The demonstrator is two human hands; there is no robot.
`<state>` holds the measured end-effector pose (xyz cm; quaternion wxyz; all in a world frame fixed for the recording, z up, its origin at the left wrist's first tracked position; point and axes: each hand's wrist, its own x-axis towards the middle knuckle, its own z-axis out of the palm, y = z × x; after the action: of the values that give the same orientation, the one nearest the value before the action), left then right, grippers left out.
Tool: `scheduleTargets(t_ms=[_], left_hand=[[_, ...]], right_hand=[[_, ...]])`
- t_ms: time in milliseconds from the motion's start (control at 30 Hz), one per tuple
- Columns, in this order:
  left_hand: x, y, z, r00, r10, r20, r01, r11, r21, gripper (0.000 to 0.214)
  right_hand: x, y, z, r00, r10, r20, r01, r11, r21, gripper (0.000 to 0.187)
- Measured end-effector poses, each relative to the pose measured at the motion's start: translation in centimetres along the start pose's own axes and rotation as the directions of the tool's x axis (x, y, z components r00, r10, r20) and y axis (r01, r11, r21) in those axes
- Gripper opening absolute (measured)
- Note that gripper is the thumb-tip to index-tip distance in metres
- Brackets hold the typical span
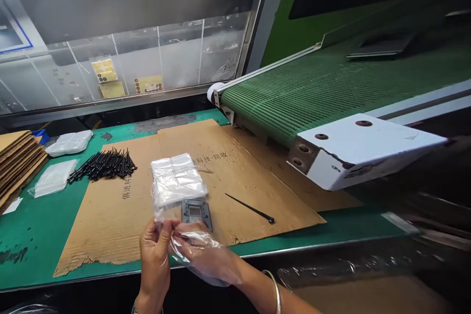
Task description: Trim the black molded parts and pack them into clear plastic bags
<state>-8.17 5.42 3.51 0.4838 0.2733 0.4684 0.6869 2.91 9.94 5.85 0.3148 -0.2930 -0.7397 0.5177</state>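
Near the table's front edge, my left hand (156,250) is closed, pinching the edge of a clear plastic bag (217,267) between thumb and fingers. Beside it, my right hand (200,248) meets the left at the fingertips, with its fingers drawn together on the same bag. The loose film drapes around the right hand and wrist and partly blurs the fingers. Just beyond the hands lies a grey square plate (196,212) with a window in its middle. Touching the plate's far side is a stack of clear plastic bags (178,176).
Brown cardboard (117,235) covers part of the green table (40,250). A single black cable tie (250,207) lies at right, a pile of them (110,163) at left. A green conveyor belt (294,103) with a white end housing (368,144) juts in from the right. Cardboard sheets (18,162) are stacked left.
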Motion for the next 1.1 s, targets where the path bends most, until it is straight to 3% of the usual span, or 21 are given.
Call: scheduleTargets(t_ms=[133, 200, 267, 367, 600, 767, 900, 967, 1000, 1033, 1100], left_hand=[[-0.5, -0.5, -2.1, 0.984, 0.112, -0.136, -0.096, 0.988, 0.120, 0.024], [-1.0, -0.5, -3.0, 0.986, 0.115, -0.117, -0.087, 0.971, 0.222, 0.025], [-1.6, -0.4, -3.6, 0.989, 0.116, -0.090, -0.084, 0.950, 0.301, 0.028], [-2.2, -0.5, -4.2, 0.990, 0.083, -0.115, -0.042, 0.947, 0.319, 0.030], [-3.1, -1.9, -5.3, 0.981, -0.084, -0.175, 0.109, 0.984, 0.138, 0.026], [-3.6, -2.6, -5.8, 0.965, -0.184, -0.186, 0.188, 0.982, 0.001, 0.030], [-4.1, -2.7, -5.2, 0.964, -0.195, -0.181, 0.201, 0.979, 0.017, 0.032], [-4.3, -2.6, -4.5, 0.975, -0.071, -0.212, 0.109, 0.979, 0.171, 0.035], [-4.5, -2.4, -4.2, 0.968, 0.054, -0.244, 0.023, 0.953, 0.302, 0.039], [-4.7, -2.2, -3.9, 0.941, 0.213, -0.264, -0.073, 0.887, 0.455, 0.043], [-5.2, -1.7, -3.4, 0.839, 0.502, -0.209, -0.243, 0.691, 0.681, 0.036]], right_hand=[[-1.9, 0.6, -1.4, 0.978, 0.181, -0.107, -0.146, 0.951, 0.272, 0.054], [-2.9, 0.7, -1.8, 0.956, 0.282, -0.081, -0.211, 0.854, 0.476, 0.064], [-3.7, 0.9, -1.8, 0.952, 0.307, -0.002, -0.255, 0.792, 0.555, 0.061], [-4.3, 1.3, -1.2, 0.955, 0.295, 0.041, -0.273, 0.813, 0.514, 0.049], [-4.8, 2.8, 0.0, 0.910, 0.372, -0.186, -0.235, 0.830, 0.506, 0.056], [-5.3, 2.9, 0.0, 0.939, 0.330, -0.096, -0.226, 0.803, 0.551, 0.052], [-5.7, 2.9, 0.0, 0.953, 0.282, -0.112, -0.199, 0.860, 0.470, 0.056], [-5.8, 2.9, 0.1, 0.955, 0.270, -0.119, -0.186, 0.864, 0.468, 0.058], [-5.9, 2.8, 0.2, 0.957, 0.269, -0.104, -0.188, 0.856, 0.482, 0.057], [-6.0, 2.7, 0.3, 0.960, 0.267, -0.080, -0.193, 0.844, 0.501, 0.055], [-6.2, 2.2, 0.5, 0.968, 0.247, -0.050, -0.190, 0.846, 0.497, 0.053]])
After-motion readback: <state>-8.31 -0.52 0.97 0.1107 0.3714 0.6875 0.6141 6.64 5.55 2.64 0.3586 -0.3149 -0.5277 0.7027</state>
